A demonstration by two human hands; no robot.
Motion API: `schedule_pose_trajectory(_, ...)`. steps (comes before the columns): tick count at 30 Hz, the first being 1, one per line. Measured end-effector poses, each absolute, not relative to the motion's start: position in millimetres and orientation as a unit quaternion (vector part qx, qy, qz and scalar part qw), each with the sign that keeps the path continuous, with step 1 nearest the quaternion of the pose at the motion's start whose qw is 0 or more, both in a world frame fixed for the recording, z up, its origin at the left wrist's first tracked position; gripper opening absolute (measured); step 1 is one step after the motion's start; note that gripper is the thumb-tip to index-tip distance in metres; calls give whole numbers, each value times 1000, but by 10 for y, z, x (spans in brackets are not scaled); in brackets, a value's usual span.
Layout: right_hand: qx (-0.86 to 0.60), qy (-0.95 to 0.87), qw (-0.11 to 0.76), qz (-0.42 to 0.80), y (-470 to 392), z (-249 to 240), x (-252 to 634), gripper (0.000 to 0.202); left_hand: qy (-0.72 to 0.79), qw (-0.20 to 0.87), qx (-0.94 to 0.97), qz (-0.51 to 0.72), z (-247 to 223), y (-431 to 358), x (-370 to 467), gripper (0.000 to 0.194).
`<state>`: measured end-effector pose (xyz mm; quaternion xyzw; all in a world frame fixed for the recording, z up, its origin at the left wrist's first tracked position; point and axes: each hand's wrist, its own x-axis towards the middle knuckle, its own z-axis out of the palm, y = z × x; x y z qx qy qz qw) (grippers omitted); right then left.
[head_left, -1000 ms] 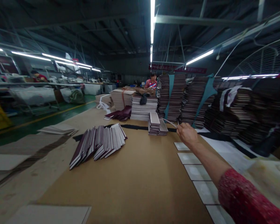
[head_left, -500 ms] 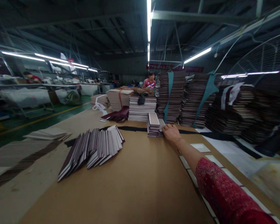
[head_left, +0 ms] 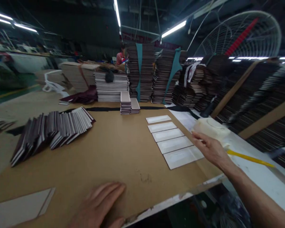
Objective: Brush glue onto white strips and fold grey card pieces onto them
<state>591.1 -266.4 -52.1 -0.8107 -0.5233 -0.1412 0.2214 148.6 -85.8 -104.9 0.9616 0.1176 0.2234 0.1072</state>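
My left hand (head_left: 102, 204) rests low in the view on the brown board (head_left: 123, 158), fingers stretched out and nothing in them. Over at the right, my right hand (head_left: 210, 148) is open, with its fingers extended beside a row of pale rectangular panels (head_left: 178, 158). These panels have dark edges and a shiny, wet-looking surface. Just behind that hand sits a cream-coloured lump or container (head_left: 212, 126), and a yellow stick (head_left: 250, 158) lies by the wrist. A larger pale panel (head_left: 21, 207) lies left of my left hand.
A leaning fan of dark-and-white folded panels (head_left: 54, 128) lies on the left. Two short stacks of small panels (head_left: 125, 103) stand at the back, before tall bundled stacks (head_left: 141, 72). The table's worn front edge (head_left: 166, 204) runs below. A large fan (head_left: 242, 36) stands at right.
My view has turned right and downward. My right hand has left the small panel stack at the back and come nearer, beside the pale panels. My left hand has entered the view.
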Motion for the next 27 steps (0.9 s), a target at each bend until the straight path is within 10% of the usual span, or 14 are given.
schedule_pose_trajectory(12, -824, -493, 235, -151, -3196, -1149, 5779, 48, 109, 282, 952, 48, -542, -1374, 3064, 56)
schedule_pose_trajectory(27, -598, -706, 217, -310, -2701, -1397, 4492, 41, 225, 204, 945, 120, -1430, -1021, 1204, 81)
